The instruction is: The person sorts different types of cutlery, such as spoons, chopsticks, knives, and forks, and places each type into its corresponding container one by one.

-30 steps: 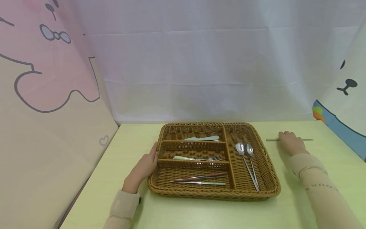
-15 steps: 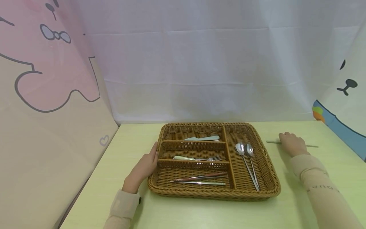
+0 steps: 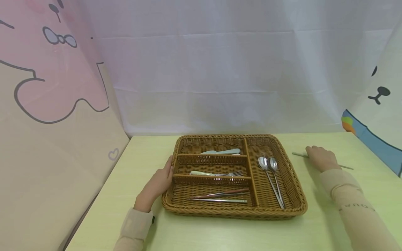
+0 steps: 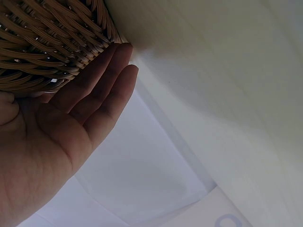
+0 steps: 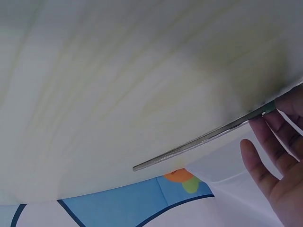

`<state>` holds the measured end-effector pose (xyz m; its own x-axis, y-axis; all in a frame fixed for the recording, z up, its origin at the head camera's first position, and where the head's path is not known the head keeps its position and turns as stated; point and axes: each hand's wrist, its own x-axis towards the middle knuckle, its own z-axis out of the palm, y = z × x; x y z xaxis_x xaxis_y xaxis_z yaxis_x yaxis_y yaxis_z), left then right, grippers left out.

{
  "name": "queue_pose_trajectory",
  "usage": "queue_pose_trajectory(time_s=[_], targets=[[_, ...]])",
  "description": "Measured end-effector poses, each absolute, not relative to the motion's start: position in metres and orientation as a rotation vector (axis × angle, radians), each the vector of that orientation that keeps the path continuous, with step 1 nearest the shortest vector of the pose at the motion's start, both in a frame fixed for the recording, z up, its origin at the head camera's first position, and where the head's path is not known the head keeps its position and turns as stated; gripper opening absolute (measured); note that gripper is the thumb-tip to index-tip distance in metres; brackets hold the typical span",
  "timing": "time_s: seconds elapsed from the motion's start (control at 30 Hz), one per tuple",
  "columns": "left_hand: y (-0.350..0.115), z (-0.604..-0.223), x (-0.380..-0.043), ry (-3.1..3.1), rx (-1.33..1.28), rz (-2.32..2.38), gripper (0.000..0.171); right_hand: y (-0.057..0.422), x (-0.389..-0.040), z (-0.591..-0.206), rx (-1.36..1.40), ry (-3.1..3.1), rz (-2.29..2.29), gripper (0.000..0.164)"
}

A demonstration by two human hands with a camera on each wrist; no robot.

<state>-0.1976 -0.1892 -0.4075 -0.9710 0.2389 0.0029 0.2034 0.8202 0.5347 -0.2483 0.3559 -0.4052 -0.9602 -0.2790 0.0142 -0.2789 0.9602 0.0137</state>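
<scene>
My left hand lies along the left side of a brown wicker cutlery basket, fingers straight against the weave. In the left wrist view these fingers reach along the basket wall. To the right of the basket, my right hand pinches a thin chopstick around its middle, low over the table. The right wrist view shows the chopstick with a ridged metal end and a green part, held between thumb and fingertips of the right hand.
Inside the basket, a pale blue-handled knife lies at the back, a fork in the middle, and red and green chopsticks at the front. Two spoons fill the right compartment. A white curtain hangs behind the table.
The chopstick has turned under my right hand; its right end has swung toward me. The left hand and the basket have stayed in place.
</scene>
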Motion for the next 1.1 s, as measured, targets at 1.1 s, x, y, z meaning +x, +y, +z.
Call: queue_pose_trajectory(time_s=[1.1], targets=[[-0.189, -0.407, -0.199, 2.935, 0.360, 0.840, 0.051, 0.323, -0.216, -0.365, 0.419, -2.985, 0.040, 0.011]])
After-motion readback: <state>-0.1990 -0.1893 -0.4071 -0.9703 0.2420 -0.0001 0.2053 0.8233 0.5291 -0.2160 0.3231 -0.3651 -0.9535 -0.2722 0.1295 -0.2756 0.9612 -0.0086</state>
